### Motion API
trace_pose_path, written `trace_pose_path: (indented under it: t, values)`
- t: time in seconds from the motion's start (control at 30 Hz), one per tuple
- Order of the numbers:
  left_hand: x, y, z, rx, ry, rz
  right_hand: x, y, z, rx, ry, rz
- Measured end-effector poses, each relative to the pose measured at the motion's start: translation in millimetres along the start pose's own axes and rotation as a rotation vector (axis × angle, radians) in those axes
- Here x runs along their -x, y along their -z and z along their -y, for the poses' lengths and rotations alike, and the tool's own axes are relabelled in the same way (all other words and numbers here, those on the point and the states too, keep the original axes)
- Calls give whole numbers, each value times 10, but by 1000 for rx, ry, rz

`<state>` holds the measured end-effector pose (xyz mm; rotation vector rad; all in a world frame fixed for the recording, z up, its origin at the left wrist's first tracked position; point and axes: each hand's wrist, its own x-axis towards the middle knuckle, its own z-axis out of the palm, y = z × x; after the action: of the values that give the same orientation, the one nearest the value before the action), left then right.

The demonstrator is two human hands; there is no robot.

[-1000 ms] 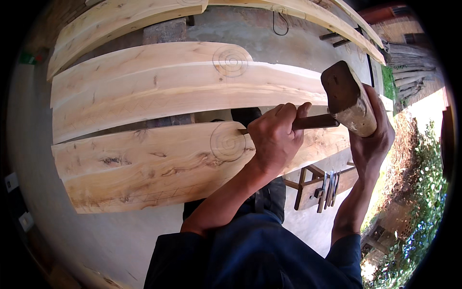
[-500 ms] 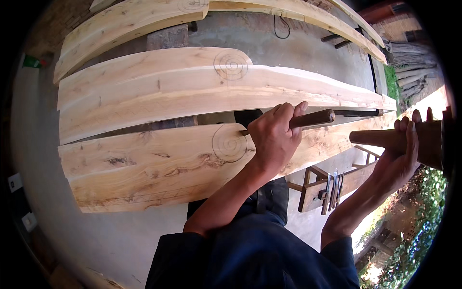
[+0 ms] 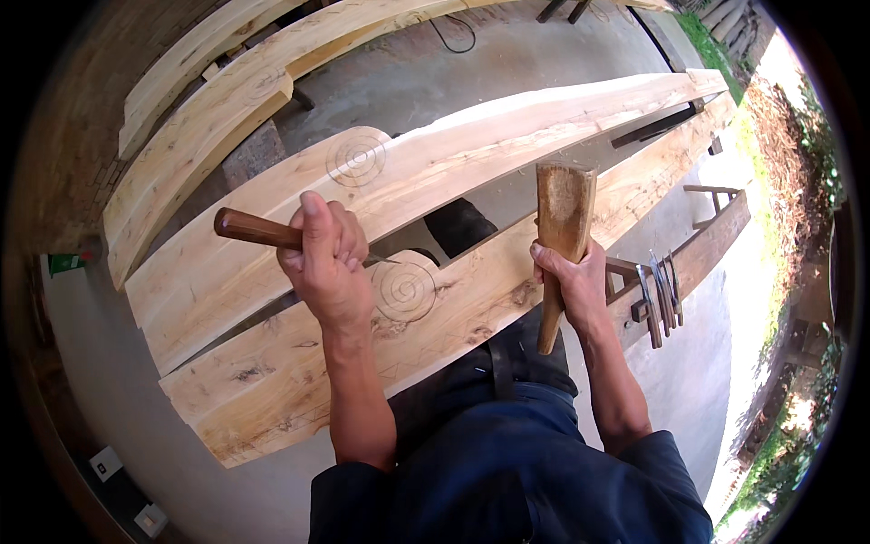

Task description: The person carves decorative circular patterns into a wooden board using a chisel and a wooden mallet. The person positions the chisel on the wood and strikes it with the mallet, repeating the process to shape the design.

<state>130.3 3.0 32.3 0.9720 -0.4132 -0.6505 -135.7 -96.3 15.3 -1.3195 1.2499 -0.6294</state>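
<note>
Fingers of your left hand (image 3: 328,263) wrap the chisel (image 3: 258,228), its tip at the spiral (image 3: 405,291) on the near plank (image 3: 299,381), while your right hand (image 3: 573,283) grips the mallet (image 3: 562,227) upright, so you're mid-carving, and the next blow needs a steady edge.

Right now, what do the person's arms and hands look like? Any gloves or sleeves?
No gloves: the left hand and right hand are bare, with no rings or watch showing. Both forearms are uncovered. Dark blue sleeves are pushed up near the elbows, matching the dark blue clothing below.
</note>
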Motion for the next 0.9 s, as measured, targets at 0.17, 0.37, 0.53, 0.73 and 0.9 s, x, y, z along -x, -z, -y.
trace_pose_path:
  t: [0.17,0.37,0.53,0.73,0.9]
  values:
    - [231,-149,27,-519,-186,94,22,-119,-595,89,-63,13]
    - [751,-775,633,-728,-508,341,-45,-193,-866,22,190,-18]
    - [661,-789,801,-718,-542,236,-80,-118,-846,116,163,7]
    - [583,-752,814,-721,-507,211,-63,-251,-594,196,154,-6]
    - [582,-693,827,-762,-450,229,-77,-274,-531,217,93,24]
